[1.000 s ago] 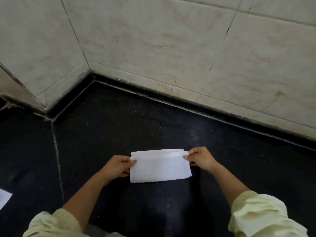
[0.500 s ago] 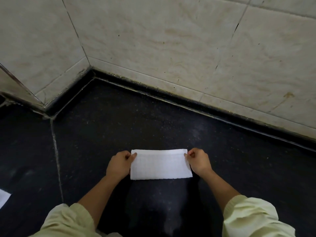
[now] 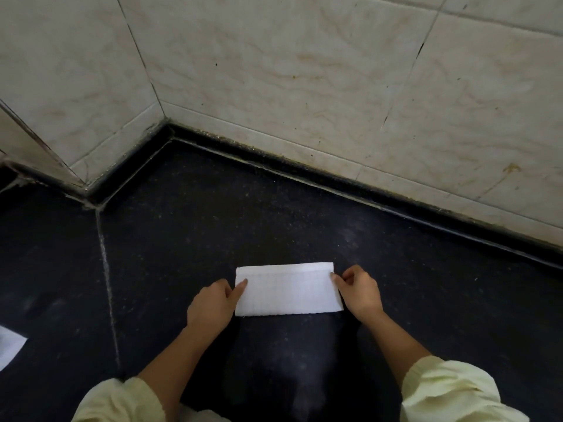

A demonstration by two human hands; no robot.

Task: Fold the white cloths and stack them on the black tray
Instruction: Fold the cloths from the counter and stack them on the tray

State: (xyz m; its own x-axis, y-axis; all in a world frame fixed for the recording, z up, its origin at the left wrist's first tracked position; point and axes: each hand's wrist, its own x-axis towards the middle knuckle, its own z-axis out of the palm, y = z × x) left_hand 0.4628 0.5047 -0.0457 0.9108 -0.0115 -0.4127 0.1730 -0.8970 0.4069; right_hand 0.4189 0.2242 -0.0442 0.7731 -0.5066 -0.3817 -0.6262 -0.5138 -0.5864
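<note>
Setting: cream tiled wall (image 3: pixel 304 86) over black speckled table (image 3: pixel 182 239). Item: white cloth (image 3: pixel 289 290), centre frame, lower half. 1 s ago its far edge was held up mid-fold; now laid flat, doubled to a narrow rectangle. L hand (image 3: pixel 210 306) fingers curled, pinching left end; R hand (image 3: pixel 359 292) pinching right end nr top corner. Status: this fold done, prob. one more crosswise. No black tray in view. Second white piece (image 3: pixel 9 348) at left frame edge, unidentified

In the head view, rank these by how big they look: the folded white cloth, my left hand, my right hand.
1. folded white cloth
2. left hand and right hand, tied: they look alike in size.
</note>
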